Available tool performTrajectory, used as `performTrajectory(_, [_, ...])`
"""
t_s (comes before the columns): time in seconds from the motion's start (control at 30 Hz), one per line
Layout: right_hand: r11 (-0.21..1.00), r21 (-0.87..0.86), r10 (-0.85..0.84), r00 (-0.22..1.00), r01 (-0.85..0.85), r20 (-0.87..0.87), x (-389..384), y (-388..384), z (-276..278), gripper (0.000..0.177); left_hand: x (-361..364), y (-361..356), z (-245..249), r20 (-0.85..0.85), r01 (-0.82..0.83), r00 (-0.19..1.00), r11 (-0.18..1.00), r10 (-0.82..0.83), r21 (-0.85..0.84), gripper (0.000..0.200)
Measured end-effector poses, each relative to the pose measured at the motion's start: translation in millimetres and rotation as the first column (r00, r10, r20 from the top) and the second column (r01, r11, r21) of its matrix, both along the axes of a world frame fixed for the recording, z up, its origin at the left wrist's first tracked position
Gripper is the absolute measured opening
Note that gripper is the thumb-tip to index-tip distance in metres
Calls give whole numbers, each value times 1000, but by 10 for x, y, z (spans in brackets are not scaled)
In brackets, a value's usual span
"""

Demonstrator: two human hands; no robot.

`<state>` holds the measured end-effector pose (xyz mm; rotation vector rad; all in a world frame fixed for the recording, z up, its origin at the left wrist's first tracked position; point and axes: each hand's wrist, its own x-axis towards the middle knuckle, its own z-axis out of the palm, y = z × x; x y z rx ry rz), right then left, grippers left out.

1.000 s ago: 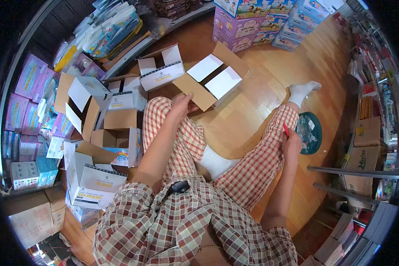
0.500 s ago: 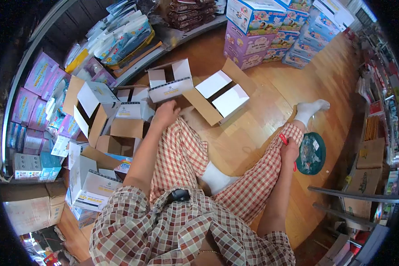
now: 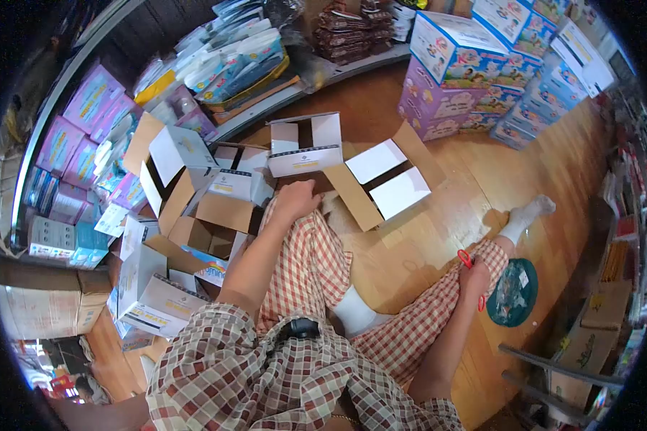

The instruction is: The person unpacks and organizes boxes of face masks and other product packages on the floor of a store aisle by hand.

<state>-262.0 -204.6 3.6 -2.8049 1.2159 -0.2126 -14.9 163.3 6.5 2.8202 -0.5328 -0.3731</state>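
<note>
Wooden floor [image 3: 438, 237] amid opened cartons [image 3: 216, 208], stocked shelves [image 3: 86, 129].

red tool [image 3: 466, 258] largely hidden inside right hand [image 3: 474, 279], type unclear

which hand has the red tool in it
The right hand, resting on the checked trouser leg, grips the red tool; the left hand reaches among the open cartons instead.
</note>
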Motion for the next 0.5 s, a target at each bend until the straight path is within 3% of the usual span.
performTrajectory(0.1, [1000, -14, -2, 1000, 2, -27, 32, 8, 0, 15, -7, -8, -17, 30, -1, 1000, 1000, 1, -18, 40])
performTrajectory(0.23, [1000, 22, 2, 1000, -2, -6, 58, 75, 55, 17, -38, -30, 137, -72, -16, 997, 999, 19, 45, 46])
performTrajectory(0.33, [1000, -24, -10, 1000, 9, -10, 80, 8, -35, 18, -18, -69, 143, -125, -62, 990, 998, 59, -19, 42])
performTrajectory(0.4, [998, 65, -12, 996, 17, -85, 95, -14, -34, 18, -36, -94, 86, -138, -166, 981, 967, 140, -196, 43])
performTrajectory(0.43, [998, 63, -18, 997, 23, -79, 95, -13, -28, 18, -35, -137, -12, -131, -158, 982, 967, 134, -198, 43])
performTrajectory(0.5, [998, 65, 5, 997, 0, -80, 91, 27, 19, 20, -104, -294, -207, -291, -316, 940, 771, 178, -552, 44])
